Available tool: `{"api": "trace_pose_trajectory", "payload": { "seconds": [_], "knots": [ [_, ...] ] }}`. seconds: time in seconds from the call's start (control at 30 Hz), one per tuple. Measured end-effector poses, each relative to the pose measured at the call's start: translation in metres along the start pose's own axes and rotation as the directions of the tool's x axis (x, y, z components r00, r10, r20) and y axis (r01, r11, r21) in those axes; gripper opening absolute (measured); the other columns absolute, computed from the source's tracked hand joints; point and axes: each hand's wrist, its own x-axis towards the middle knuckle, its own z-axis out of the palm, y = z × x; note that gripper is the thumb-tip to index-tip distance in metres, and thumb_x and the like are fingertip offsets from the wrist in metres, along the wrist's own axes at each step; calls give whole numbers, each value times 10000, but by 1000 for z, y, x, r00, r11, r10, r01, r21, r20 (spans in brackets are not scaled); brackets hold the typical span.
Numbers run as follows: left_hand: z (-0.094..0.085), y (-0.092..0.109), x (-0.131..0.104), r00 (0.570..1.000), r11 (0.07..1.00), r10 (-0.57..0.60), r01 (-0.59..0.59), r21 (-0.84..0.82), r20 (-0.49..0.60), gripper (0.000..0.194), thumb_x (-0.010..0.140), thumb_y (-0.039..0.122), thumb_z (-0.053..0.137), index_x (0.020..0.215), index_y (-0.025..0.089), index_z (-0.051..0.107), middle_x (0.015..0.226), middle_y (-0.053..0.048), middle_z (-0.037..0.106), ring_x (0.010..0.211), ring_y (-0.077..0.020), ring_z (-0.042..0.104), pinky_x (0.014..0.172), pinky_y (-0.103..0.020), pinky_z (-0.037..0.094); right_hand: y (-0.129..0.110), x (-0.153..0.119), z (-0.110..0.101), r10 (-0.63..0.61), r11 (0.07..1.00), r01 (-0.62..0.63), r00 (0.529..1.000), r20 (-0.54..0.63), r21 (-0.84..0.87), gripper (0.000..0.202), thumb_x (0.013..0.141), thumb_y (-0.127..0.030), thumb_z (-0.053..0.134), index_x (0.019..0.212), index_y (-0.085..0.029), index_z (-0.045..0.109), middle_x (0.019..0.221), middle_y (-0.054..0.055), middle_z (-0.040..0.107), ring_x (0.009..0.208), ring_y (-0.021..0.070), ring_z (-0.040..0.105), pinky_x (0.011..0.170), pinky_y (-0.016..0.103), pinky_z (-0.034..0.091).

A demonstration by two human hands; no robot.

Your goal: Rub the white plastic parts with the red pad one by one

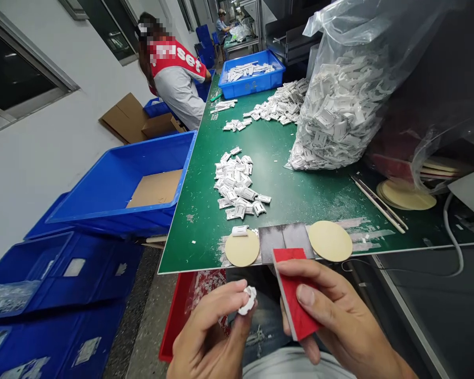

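Note:
Between the thumb and fingers of my left hand is a small white plastic part, its end turned up toward me. My right hand grips a red sanding block with a grey edge, held upright just right of the part. The block and the part are apart. Beyond my hands, at the table's front edge, lie two round cream discs, a left one and a right one, with dark grey squares between them. Another white part rests on the left disc.
A pile of white parts lies on the green table, with a large clear bag of them behind. A blue tray stands at the back. Blue bins line the left, near a seated co-worker. Below is a red bin.

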Motion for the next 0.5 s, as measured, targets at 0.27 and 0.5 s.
{"api": "trace_pose_trajectory", "payload": {
  "seconds": [0.27, 0.5],
  "knots": [
    [-5, 14, -5, 999, 996, 8, -12, 91, 45, 80, 770, 245, 880, 808, 284, 821, 765, -3, 823, 768, -240, 804, 715, -316, 659, -17, 14, 0, -175, 862, 253, 962, 210, -439, 210, 949, -347, 737, 1128, -334, 846, 1022, 44, 846, 977, 260, 766, 915, 376, 592],
    [-6, 11, -7, 996, 992, 67, -74, 103, 62, 83, 812, 214, 835, 876, 265, 832, 869, -33, 845, 829, -249, 813, 737, -312, 668, -28, 28, 6, -212, 799, 245, 969, 124, -549, 213, 926, -264, 752, 1104, -326, 852, 1035, -1, 863, 966, 218, 790, 877, 286, 606]
  ]
}}
